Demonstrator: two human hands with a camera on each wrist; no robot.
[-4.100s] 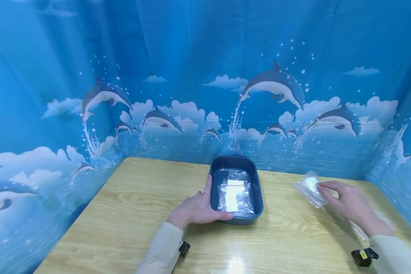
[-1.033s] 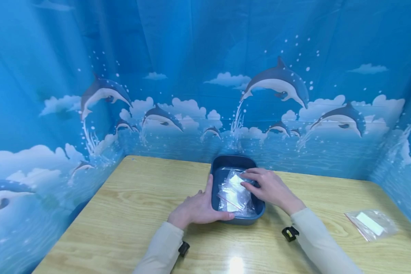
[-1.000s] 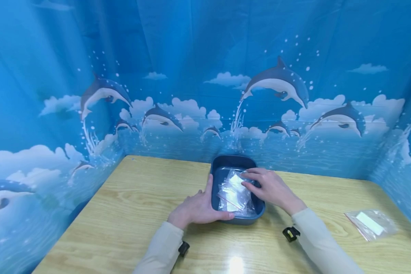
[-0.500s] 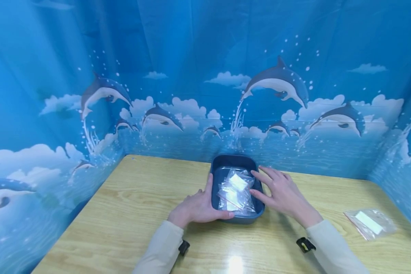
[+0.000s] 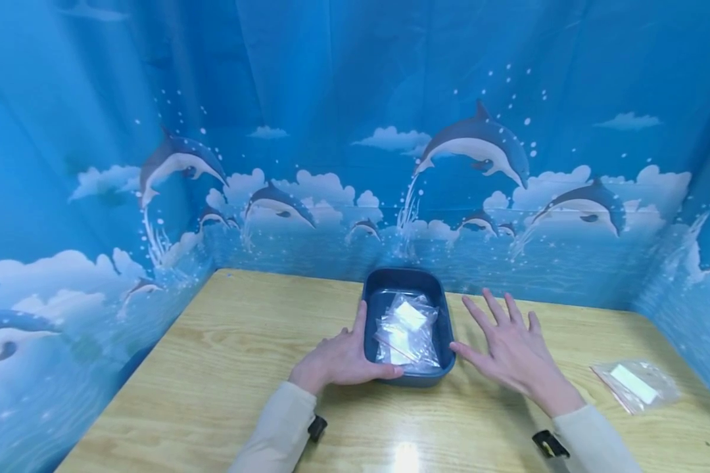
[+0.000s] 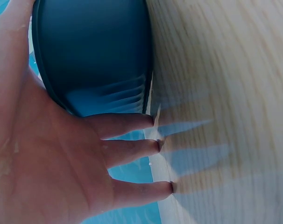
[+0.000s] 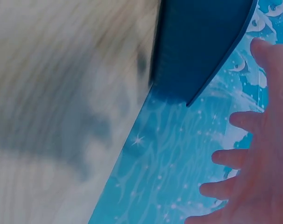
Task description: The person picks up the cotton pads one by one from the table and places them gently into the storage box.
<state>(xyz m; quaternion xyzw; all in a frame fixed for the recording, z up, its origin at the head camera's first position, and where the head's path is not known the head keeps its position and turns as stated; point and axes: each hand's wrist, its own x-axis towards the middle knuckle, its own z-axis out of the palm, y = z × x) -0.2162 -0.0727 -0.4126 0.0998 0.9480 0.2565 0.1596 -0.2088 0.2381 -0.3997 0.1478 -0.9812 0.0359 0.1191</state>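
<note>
A dark blue rectangular bin (image 5: 411, 382) stands on the table near its back edge. In it lie several clear zip bags (image 5: 407, 335) with white pieces, overlapping each other. My left hand (image 5: 342, 358) rests against the bin's near left corner, thumb along the near rim. In the left wrist view its straight fingers (image 6: 132, 153) reach down beside the bin wall to the tabletop. My right hand (image 5: 517, 351) is spread flat-fingered just right of the bin, holding nothing, its thumb tip right by the rim. From the right wrist, those fingers (image 7: 230, 158) show apart from the bin wall.
Another clear zip bag (image 5: 636, 386) with a white strip lies at the right on the wooden table (image 5: 225, 368). A blue curtain (image 5: 331, 98) printed with dolphins hangs behind the table and along its sides.
Earlier my right hand picked up a zip bag at the right and laid it in the bin. It has since let go and drawn back rightward, fingers spreading. The left hand stays at the bin.
</note>
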